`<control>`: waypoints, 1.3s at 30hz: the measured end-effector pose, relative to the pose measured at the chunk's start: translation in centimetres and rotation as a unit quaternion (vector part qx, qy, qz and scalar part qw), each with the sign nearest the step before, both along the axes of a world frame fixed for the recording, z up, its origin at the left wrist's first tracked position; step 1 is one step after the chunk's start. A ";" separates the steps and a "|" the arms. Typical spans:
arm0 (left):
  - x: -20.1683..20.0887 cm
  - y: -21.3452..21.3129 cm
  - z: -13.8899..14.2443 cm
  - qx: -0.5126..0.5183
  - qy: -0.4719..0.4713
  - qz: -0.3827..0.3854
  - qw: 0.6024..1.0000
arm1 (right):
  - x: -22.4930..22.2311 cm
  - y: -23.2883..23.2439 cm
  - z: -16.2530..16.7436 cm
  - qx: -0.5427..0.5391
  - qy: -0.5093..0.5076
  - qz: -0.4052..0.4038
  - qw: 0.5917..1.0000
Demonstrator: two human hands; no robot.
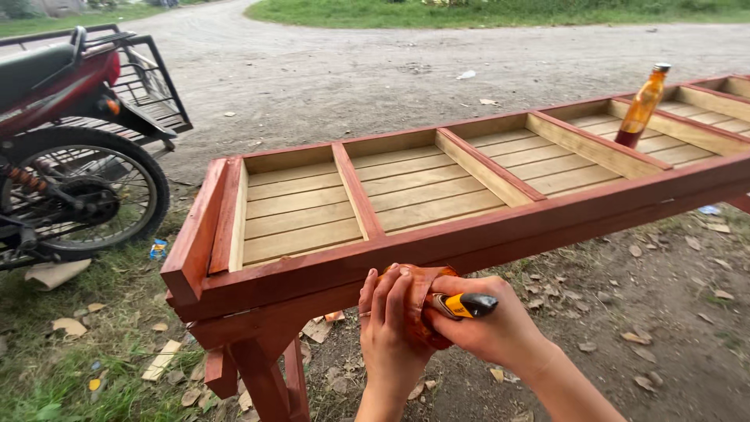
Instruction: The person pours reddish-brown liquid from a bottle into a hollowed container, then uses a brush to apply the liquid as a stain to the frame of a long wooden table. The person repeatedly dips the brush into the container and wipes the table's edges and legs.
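Red-stained cloth (422,301) and yellow-handled tool (462,305) in both hands' grip, beside wooden frame (437,242).

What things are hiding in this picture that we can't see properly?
All in the head view:
- The yellow and black tool: only its handle shows; the stained cloth and both hands cover its working end.
- The right hand palm: turned away.
- The left hand fingertips: curled onto the cloth.
- The wooden frame: its far end is cut off by the right edge.
- The bottle: its base sits behind a red rail.
- The motorbike: cut off by the left edge.
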State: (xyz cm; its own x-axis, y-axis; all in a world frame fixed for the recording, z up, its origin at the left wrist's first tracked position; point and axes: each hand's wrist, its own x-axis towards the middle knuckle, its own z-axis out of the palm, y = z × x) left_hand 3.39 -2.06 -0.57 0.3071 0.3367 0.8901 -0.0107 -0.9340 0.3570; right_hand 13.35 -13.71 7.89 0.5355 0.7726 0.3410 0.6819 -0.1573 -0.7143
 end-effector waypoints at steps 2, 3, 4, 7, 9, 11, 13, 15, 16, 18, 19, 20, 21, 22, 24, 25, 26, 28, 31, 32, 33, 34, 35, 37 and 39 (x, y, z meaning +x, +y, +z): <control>0.3 0.5 0.2 0.018 -0.009 0.018 1.000 | -0.1 0.3 0.6 -0.012 -0.010 0.010 1.000; 0.3 0.6 0.1 0.018 -0.014 0.024 0.999 | -0.1 0.4 0.8 0.005 -0.011 0.028 1.000; 0.3 0.7 0.0 0.019 -0.020 0.029 0.999 | -0.1 0.4 0.9 0.022 -0.014 0.045 0.999; 0.5 1.1 -0.4 0.017 -0.040 0.038 0.998 | 0.1 0.4 0.6 0.063 -0.074 0.063 0.993; 0.4 1.3 -0.6 0.028 -0.048 0.042 0.998 | 0.2 0.4 0.2 0.071 -0.119 0.058 0.989; 0.4 1.5 -0.7 0.042 -0.050 0.054 0.996 | 0.3 0.4 -0.3 0.076 -0.145 0.055 0.985; 0.4 1.8 -0.5 0.065 -0.048 0.074 0.994 | 0.3 0.3 -0.6 0.084 -0.153 0.051 0.983; 0.4 1.9 -0.3 0.080 -0.047 0.077 0.993 | 0.4 0.2 -0.6 0.091 -0.138 0.057 0.985; 0.4 2.0 -0.2 0.087 -0.047 0.078 0.992 | 0.5 0.1 -0.6 0.096 -0.131 0.060 0.985; 0.3 2.1 0.0 0.109 -0.044 0.080 0.990 | 0.7 -0.1 -0.5 0.111 -0.127 0.074 0.983; 0.3 2.1 0.1 0.121 -0.042 0.081 0.988 | 0.7 -0.2 -0.4 0.119 -0.125 0.081 0.982; 0.2 2.1 0.2 0.122 -0.036 0.082 0.988 | 0.8 -0.4 -0.3 0.117 -0.118 0.082 0.983; 0.2 2.1 0.2 0.123 -0.030 0.083 0.988 | 0.8 -0.5 -0.3 0.114 -0.111 0.082 0.984; 0.2 2.0 0.1 0.124 -0.023 0.084 0.989 | 0.8 -0.6 -0.3 0.110 -0.103 0.082 0.985; 0.1 1.7 0.0 0.125 -0.020 0.085 0.988 | 0.8 -0.9 -0.5 0.096 -0.074 0.077 0.990; 0.1 1.6 -0.1 0.127 -0.020 0.085 0.988 | 0.9 -1.0 -0.6 0.090 -0.060 0.074 0.991; 0.2 1.4 -0.2 0.128 -0.018 0.093 0.987 | 0.9 -1.1 -0.9 0.091 -0.052 0.080 0.991; 0.3 0.9 -0.6 0.128 -0.013 0.108 0.986 | 1.1 -1.4 -1.5 0.093 -0.036 0.093 0.991; 0.2 -0.4 -1.5 -0.015 0.006 0.069 0.997 | 1.5 -1.7 -2.9 0.104 0.025 0.113 0.988; 0.2 -0.7 -1.9 -0.078 0.023 0.059 0.995 | 1.6 -1.8 -3.5 0.106 0.055 0.124 0.985; 0.0 -1.0 -2.2 -0.141 0.040 0.049 0.988 | 1.8 -2.0 -4.1 0.108 0.087 0.136 0.981; -0.1 -1.3 -2.6 -0.204 0.058 0.038 0.976 | 1.9 -2.0 -4.8 0.108 0.119 0.147 0.976; -0.1 -1.5 -3.0 -0.278 0.084 0.025 0.957 | 2.0 -2.1 -5.5 0.109 0.146 0.144 0.973; 0.0 -1.8 -3.7 -0.417 0.133 -0.004 0.899 | 2.2 -1.9 -6.8 0.110 0.198 0.139 0.964; 0.6 -1.5 -4.2 -0.534 0.094 -0.082 0.836 | 2.6 -1.3 -7.8 0.219 0.140 0.183 0.948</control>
State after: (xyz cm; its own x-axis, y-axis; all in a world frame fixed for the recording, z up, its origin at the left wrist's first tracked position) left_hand 3.98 -3.61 -4.73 0.5282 0.8482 0.0400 0.0427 -0.0736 0.9964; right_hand 15.92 -14.98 0.08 0.3755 0.7411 0.5566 0.4076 0.4073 -0.8173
